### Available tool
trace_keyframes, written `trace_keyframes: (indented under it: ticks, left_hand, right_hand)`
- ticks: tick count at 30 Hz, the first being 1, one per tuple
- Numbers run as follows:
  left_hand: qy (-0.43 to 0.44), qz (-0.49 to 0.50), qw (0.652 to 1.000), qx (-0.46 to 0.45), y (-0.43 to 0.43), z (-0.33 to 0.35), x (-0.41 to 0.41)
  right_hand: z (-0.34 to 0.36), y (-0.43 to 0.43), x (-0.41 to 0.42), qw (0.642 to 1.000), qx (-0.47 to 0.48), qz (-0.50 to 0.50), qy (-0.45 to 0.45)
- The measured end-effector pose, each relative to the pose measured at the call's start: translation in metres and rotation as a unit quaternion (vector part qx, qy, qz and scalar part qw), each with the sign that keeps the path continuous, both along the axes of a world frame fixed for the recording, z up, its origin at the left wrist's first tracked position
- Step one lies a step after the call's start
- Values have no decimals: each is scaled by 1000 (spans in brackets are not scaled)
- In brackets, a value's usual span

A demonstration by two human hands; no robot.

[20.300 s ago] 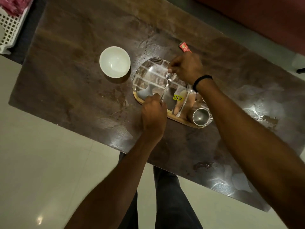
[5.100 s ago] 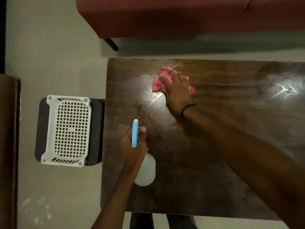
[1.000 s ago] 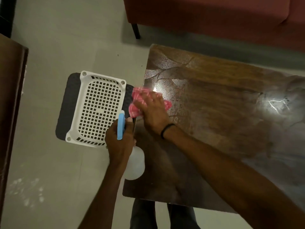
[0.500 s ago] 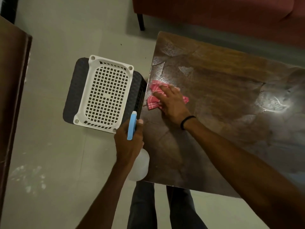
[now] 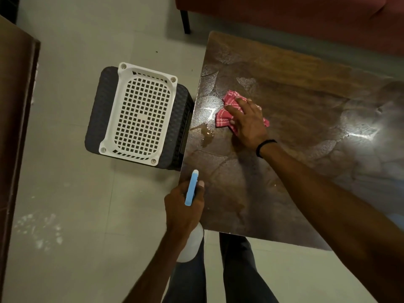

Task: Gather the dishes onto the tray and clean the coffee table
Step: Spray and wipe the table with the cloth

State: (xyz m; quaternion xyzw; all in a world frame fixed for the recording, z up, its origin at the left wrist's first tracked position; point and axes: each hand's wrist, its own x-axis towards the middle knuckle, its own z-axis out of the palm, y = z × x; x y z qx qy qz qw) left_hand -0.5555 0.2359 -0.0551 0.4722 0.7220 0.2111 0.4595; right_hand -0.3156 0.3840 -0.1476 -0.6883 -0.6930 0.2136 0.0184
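The dark brown coffee table (image 5: 295, 182) fills the right of the view, its top streaked with wet wipe marks. My right hand (image 5: 247, 121) presses a crumpled pink checked cloth (image 5: 229, 108) flat onto the table near its left edge, fingers spread over it. A small puddle (image 5: 206, 133) lies just left of the cloth. My left hand (image 5: 184, 207) grips a white spray bottle (image 5: 190, 246) with a blue trigger head (image 5: 191, 188), held at the table's near left corner. No tray or dishes are in view.
A white perforated basket (image 5: 140, 114) sits on a dark woven stool (image 5: 98, 110) on the floor left of the table. A red sofa (image 5: 306, 14) stands behind the table. Dark wooden furniture (image 5: 15, 127) runs along the left edge. My legs (image 5: 218, 270) stand at the table's near edge.
My right hand slid the pink cloth from the table's left edge a little inward. The left hand keeps hold of the spray bottle.
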Motion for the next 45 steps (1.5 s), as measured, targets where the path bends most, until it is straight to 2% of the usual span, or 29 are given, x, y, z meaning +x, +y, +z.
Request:
trace_keyframes:
  ticks: [3,8,10,12,14,16,17,18,19,22,23,24,26,28,29,30,32,34,35,36,37,39,40,42,45]
  left_hand:
    - [0,2,1000,17,6,0,-3]
    - [8,37,999,39,17,-8,-16]
    - [21,56,997,50,17,-12,-22]
    - [33,63,996,61,16,-17,-27]
    - [42,65,995,69,15,-19,-32]
    - [52,69,993,74,12,-17,-36]
    - [60,70,993,78,10,-16,-37]
    - [62,71,992,79,7,-15,-39]
    - [63,74,992,80,4,-14,-40]
    - [75,80,990,84,-9,-18,-44]
    - [84,84,989,86,-15,-20,-45]
    - [94,89,988,84,-22,-22,-45]
    - [108,103,986,74,-32,-24,-46]
    - [109,119,984,74,-44,-21,-46]
    - [110,117,984,82,-50,-20,-46]
    - [111,114,983,92,-55,-19,-45]
    - [109,115,981,114,-66,-14,-44]
    - [105,117,980,123,-78,-14,-43]
    - [104,122,980,121,-83,-14,-44]
    - [102,131,979,117,-88,-13,-43]
    - [101,139,979,113,-92,-11,-43]
    - [104,152,978,99,-97,-6,-45]
    - [104,155,978,94,-98,-2,-46]
    - [111,156,977,94,-100,4,-48]
    - [117,143,977,108,-96,6,-49]
  right_hand:
    - [-3,0,-5,1000,1,-16,0]
    - [1,9,-41,992,1,-123,28]
    - [2,12,-60,991,1,-130,35]
    - [-1,0,-80,996,6,-79,39]
    - [-4,-29,-97,998,6,43,39]
    - [-5,-61,-89,980,-5,196,24]
    - [-5,-65,-73,968,4,250,23]
    - [-8,-59,-56,964,30,264,15]
    - [-7,-47,-44,971,44,234,4]
    - [-9,-9,-55,999,35,-1,17]
    - [-5,-12,-76,998,31,-40,37]
    - [-3,-25,-98,998,32,-34,50]
    - [-7,-75,-120,991,26,116,60]
    - [-4,-119,-98,957,15,287,42]
    - [-5,-119,-79,947,34,319,37]
    - [-7,-110,-63,952,56,301,26]
    - [-12,-80,-53,986,73,152,17]
    - [-8,-67,-82,998,55,4,36]
    - [-6,-75,-104,997,56,-16,43]
    - [-5,-92,-123,997,51,13,54]
    - [-6,-118,-134,992,36,94,73]
    - [-3,-159,-123,955,3,286,73]
    - [-5,-162,-106,941,8,333,63]
    - [-8,-150,-88,954,29,294,50]
    - [-4,-139,-107,992,22,104,72]
